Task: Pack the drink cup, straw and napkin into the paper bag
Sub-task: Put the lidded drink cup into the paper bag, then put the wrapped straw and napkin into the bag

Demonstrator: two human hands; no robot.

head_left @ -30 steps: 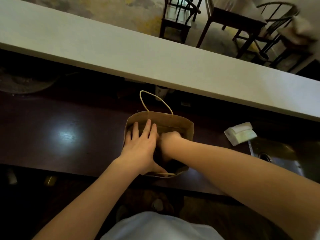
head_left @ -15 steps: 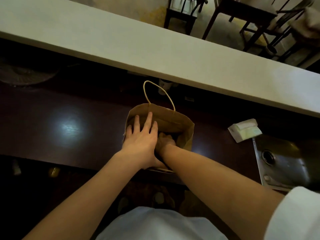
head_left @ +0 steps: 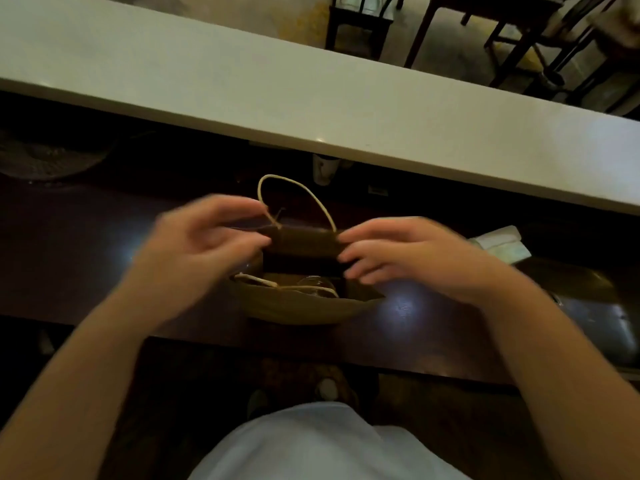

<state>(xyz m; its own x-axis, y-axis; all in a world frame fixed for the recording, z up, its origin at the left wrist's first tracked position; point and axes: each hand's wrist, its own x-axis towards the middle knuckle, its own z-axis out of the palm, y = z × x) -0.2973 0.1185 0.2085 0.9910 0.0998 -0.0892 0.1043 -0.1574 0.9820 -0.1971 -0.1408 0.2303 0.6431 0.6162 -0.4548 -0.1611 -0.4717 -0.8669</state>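
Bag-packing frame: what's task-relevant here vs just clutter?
Task-relevant:
- paper bag, mouth open
- clear rounded thing inside it, likely the drink cup
- left hand and right hand at the bag's far rim; grip blurred
- white folded napkins, on the counter to the right

Lying about:
- sink
- chairs beyond the white ledge

Straw: not visible.

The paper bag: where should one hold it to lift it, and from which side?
Grip the far rope handle from above: its loop stands upright and free over the bag. The near handle lies flopped across the open mouth, so raise it first.
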